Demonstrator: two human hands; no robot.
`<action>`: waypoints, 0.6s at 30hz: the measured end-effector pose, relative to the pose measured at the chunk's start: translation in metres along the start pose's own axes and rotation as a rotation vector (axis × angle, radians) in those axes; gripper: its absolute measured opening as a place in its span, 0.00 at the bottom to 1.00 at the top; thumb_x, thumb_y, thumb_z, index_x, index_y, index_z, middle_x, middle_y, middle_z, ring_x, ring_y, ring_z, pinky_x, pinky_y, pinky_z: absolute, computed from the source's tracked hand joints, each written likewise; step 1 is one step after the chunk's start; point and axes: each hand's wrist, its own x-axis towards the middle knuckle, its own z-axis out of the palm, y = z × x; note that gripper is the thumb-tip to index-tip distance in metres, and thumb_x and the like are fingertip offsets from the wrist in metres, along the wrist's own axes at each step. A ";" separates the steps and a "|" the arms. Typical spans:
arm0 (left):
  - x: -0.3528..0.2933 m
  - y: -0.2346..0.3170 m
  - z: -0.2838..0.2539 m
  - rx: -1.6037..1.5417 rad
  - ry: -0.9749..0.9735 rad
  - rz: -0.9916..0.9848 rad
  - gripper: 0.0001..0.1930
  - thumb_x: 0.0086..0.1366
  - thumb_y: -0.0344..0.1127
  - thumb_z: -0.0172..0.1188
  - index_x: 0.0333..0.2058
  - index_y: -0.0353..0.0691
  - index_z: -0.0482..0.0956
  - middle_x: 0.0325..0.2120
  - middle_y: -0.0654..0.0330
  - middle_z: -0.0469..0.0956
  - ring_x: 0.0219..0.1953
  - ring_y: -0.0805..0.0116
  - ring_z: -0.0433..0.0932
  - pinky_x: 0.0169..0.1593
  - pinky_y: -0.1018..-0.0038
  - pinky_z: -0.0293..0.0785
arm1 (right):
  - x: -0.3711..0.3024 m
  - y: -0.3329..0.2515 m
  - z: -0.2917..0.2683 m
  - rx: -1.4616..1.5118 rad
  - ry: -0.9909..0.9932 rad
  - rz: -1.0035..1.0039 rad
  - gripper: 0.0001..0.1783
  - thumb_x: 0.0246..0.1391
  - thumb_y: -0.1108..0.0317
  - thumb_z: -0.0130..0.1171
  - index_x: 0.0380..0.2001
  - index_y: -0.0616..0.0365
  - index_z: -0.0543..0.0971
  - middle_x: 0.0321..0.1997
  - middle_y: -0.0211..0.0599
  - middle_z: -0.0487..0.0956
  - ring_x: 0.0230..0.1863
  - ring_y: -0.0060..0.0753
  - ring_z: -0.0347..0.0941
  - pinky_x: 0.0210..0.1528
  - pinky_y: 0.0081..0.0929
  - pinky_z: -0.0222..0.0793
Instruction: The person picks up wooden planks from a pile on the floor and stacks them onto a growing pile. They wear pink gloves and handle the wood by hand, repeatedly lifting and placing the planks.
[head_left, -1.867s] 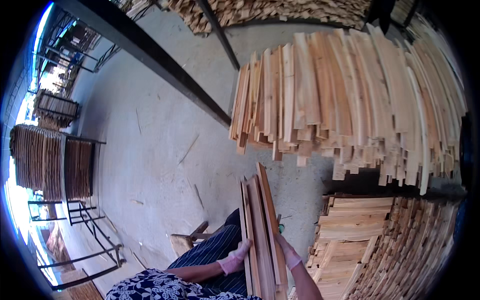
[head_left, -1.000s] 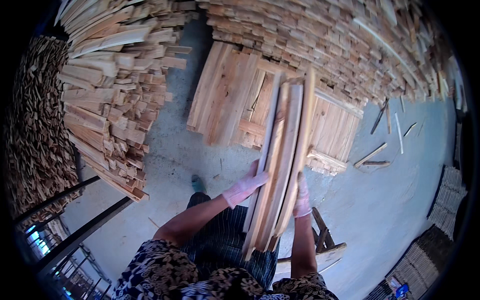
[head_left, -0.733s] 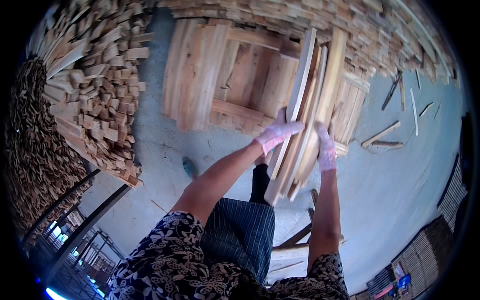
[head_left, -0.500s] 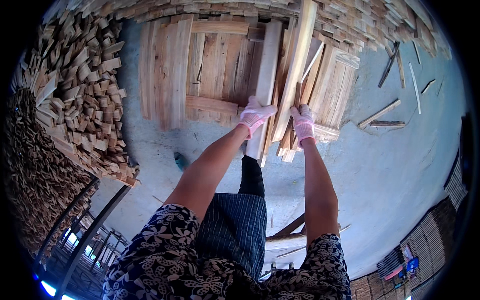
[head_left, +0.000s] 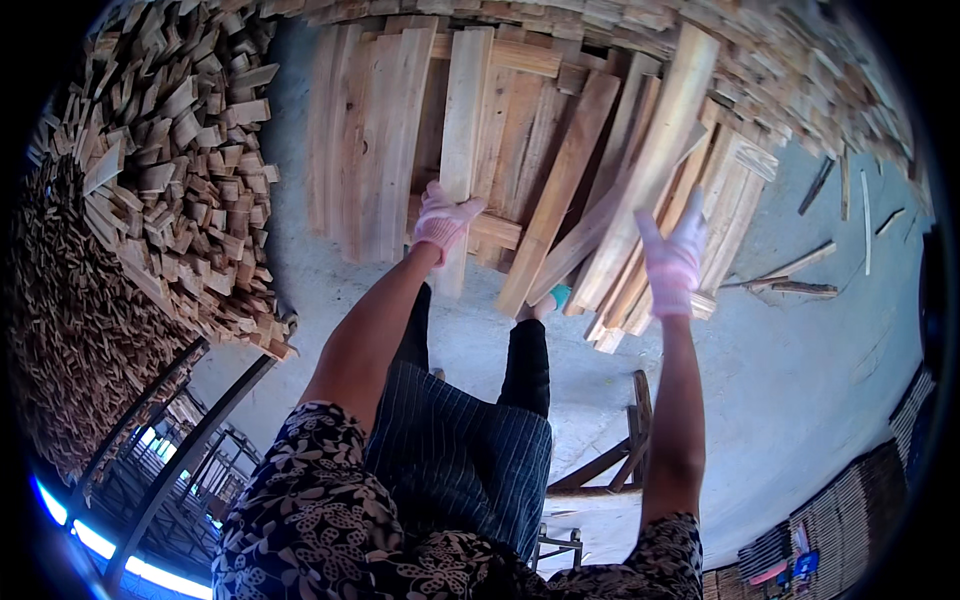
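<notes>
Pale pink and white work gloves cover both my hands. My left hand (head_left: pixel 443 220) is closed around the near part of a long pale wooden board (head_left: pixel 466 110), its thumb lying across the top face. This board stands lengthwise over the left part of a low stack of planks (head_left: pixel 375 140). My right hand (head_left: pixel 676 250) is open, thumb and fingers spread, holding nothing. It is just right of a wide light board (head_left: pixel 655 160) that lies slanted over several loose boards. A browner board (head_left: pixel 565 185) slants between my two hands.
A big heap of short wood pieces (head_left: pixel 210 160) rises on the left. More stacked wood (head_left: pixel 780 60) runs along the far side. Loose sticks (head_left: pixel 800 262) lie on the grey floor (head_left: pixel 830 330) at right. A dark wooden frame (head_left: pixel 625 450) stands by my right forearm.
My left hand has moved left with the pale board, away from the loose boards. My right hand has come off the boards, shifted right, and its fingers have spread. The view has shifted slightly.
</notes>
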 end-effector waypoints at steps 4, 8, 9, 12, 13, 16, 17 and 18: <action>0.070 -0.028 0.040 0.323 0.044 0.055 0.47 0.46 0.59 0.67 0.58 0.35 0.59 0.56 0.44 0.67 0.57 0.47 0.69 0.59 0.57 0.66 | 0.031 -0.031 0.084 0.036 0.224 0.196 0.59 0.52 0.45 0.63 0.73 0.57 0.38 0.72 0.66 0.53 0.69 0.64 0.58 0.68 0.46 0.57; 0.049 -0.011 0.024 0.277 -0.034 -0.034 0.54 0.47 0.59 0.66 0.66 0.41 0.50 0.57 0.45 0.65 0.58 0.39 0.64 0.63 0.54 0.61 | -0.021 -0.066 0.070 0.155 0.111 0.269 0.60 0.52 0.50 0.66 0.74 0.55 0.37 0.74 0.59 0.51 0.69 0.60 0.59 0.69 0.44 0.58; 0.040 -0.005 0.021 0.281 -0.024 -0.044 0.54 0.48 0.60 0.66 0.67 0.41 0.49 0.57 0.45 0.65 0.59 0.38 0.64 0.63 0.53 0.61 | -0.029 -0.058 0.085 0.159 0.135 0.223 0.60 0.52 0.51 0.66 0.74 0.54 0.37 0.74 0.57 0.51 0.69 0.61 0.58 0.70 0.44 0.58; 0.036 -0.038 0.016 0.305 0.296 0.504 0.51 0.55 0.61 0.62 0.69 0.43 0.48 0.57 0.44 0.64 0.59 0.38 0.63 0.63 0.51 0.60 | -0.035 -0.062 0.138 0.063 0.125 0.120 0.58 0.52 0.51 0.66 0.74 0.49 0.40 0.71 0.65 0.54 0.68 0.67 0.58 0.67 0.51 0.59; 0.044 -0.051 0.012 0.333 0.271 0.623 0.45 0.58 0.59 0.62 0.66 0.40 0.56 0.58 0.42 0.63 0.58 0.40 0.64 0.63 0.52 0.61 | -0.027 -0.076 0.146 0.056 0.056 0.156 0.57 0.52 0.51 0.66 0.74 0.48 0.41 0.69 0.68 0.57 0.66 0.67 0.60 0.66 0.53 0.60; 0.063 -0.030 -0.066 0.179 0.288 0.683 0.35 0.54 0.51 0.67 0.56 0.39 0.67 0.50 0.44 0.71 0.54 0.43 0.69 0.58 0.52 0.66 | 0.015 -0.069 0.186 -0.519 0.090 -0.015 0.49 0.55 0.50 0.60 0.73 0.45 0.48 0.51 0.56 0.69 0.46 0.60 0.72 0.49 0.51 0.70; 0.080 -0.022 -0.100 0.319 0.108 0.524 0.37 0.57 0.57 0.63 0.58 0.40 0.65 0.52 0.48 0.69 0.54 0.48 0.69 0.56 0.53 0.67 | 0.014 -0.074 0.200 -0.468 0.210 0.057 0.47 0.55 0.51 0.60 0.73 0.45 0.48 0.50 0.55 0.68 0.45 0.59 0.72 0.48 0.49 0.71; 0.101 -0.035 -0.129 0.314 0.102 0.416 0.38 0.55 0.57 0.64 0.58 0.40 0.66 0.53 0.48 0.69 0.55 0.48 0.70 0.56 0.54 0.68 | 0.016 -0.076 0.208 -0.313 0.223 0.063 0.46 0.55 0.54 0.60 0.72 0.42 0.49 0.51 0.56 0.67 0.46 0.59 0.72 0.47 0.49 0.73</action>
